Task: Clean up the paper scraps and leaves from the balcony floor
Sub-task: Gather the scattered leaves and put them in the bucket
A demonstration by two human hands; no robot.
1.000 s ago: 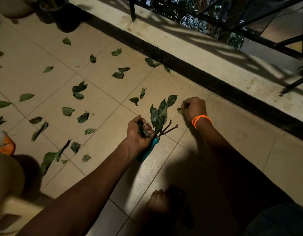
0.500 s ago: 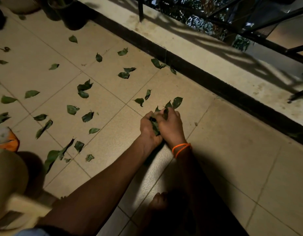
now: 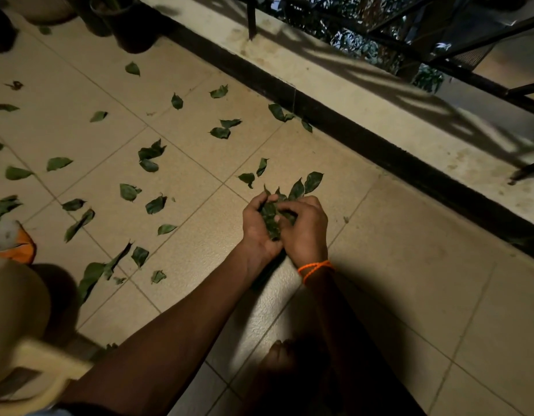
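Note:
My left hand [image 3: 258,228] and my right hand [image 3: 304,232] meet low over the beige tiled floor [image 3: 394,280], both curled around one bunch of green leaves [image 3: 271,217]. Leaf tips [image 3: 312,181] stick out above the fingers. An orange thread band circles my right wrist [image 3: 315,268]. Several loose green leaves lie scattered over the tiles to the left, among them a pair [image 3: 150,157] and a long one [image 3: 79,225]. I see no paper scraps.
A dark kerb [image 3: 364,139] and pale ledge [image 3: 409,109] with a black railing [image 3: 439,55] run diagonally along the right. Dark plant pots [image 3: 133,28] stand at the top left. An orange-and-white object [image 3: 13,241] and a pale rounded thing [image 3: 16,319] sit at the left edge. My bare foot [image 3: 279,358] rests below.
My right hand came back from the right and joined my left hand on the leaf bunch. The teal-handled tool seen under my left hand a second ago is out of sight.

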